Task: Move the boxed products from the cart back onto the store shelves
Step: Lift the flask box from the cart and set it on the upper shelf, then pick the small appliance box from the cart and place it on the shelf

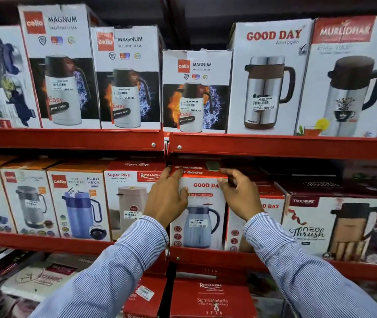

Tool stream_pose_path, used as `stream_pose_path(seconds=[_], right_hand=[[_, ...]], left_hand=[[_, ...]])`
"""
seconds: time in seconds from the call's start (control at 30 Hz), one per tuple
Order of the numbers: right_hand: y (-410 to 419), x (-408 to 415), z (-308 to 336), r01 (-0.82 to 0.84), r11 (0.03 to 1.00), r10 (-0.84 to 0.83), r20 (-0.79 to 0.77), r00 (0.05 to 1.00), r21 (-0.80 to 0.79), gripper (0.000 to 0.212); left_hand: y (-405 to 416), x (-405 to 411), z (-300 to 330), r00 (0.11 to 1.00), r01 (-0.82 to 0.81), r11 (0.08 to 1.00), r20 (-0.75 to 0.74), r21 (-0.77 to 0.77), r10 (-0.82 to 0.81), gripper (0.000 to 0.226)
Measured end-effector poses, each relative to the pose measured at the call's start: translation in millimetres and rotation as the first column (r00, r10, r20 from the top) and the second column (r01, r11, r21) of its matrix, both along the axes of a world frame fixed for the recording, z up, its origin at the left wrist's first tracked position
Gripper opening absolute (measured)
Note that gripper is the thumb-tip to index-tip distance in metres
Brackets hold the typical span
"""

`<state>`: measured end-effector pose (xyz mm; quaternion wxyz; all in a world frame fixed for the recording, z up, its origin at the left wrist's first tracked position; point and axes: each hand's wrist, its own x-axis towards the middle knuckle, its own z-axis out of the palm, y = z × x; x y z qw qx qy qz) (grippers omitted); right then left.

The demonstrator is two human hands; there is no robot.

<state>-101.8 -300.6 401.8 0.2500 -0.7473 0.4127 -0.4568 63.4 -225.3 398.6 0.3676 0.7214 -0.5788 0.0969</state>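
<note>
Striped sleeves (123, 260) reach up to a Good Day box (200, 216) standing upright at the middle shelf's front edge (205, 254). Left hand (166, 198) and right hand (240, 196) clasp its upper corners, equally near, with its slot straight behind.

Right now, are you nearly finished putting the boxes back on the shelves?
Can't say: the cart is out of view. Done: the top shelf is lined with flask boxes. In hand: the left hand and right hand grip the Good Day box on the middle shelf. Left: letting go.
</note>
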Motion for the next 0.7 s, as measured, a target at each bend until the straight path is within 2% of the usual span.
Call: stream_pose_path(seconds=[0.23,0.33,0.53,0.6,0.7], right_hand=[[2.3,0.3,-2.9,-0.006,0.999,0.009,-0.087,0.996,0.035,0.046],[-1.1,1.1,-7.4,-0.014,0.996,0.024,-0.116,0.993,0.087,0.056],[7.3,-1.9,-5.5,-0.019,0.997,0.034,-0.192,0.981,0.08,0.067],[15.4,-5.2,-6.7,-0.025,0.998,0.035,-0.214,0.976,0.049,0.071],[35.5,-18.2,-15.9,-0.025,0.994,-0.014,-0.335,0.942,-0.11,0.072]], left_hand=[[7.3,0.7,-2.1,1.0,0.009,1.0,-0.01,0.029,-0.009,0.066],[9.1,-2.9,-2.4,0.999,0.014,1.0,-0.049,-0.005,-0.014,0.067],[16.1,-6.7,-2.1,0.989,0.038,0.995,-0.136,-0.091,-0.05,0.063],[21.4,-8.1,-3.7,0.985,0.041,0.992,-0.162,-0.117,-0.059,0.062],[37.4,-18.1,-15.7,0.996,0.049,0.991,-0.071,-0.124,-0.058,0.062]])
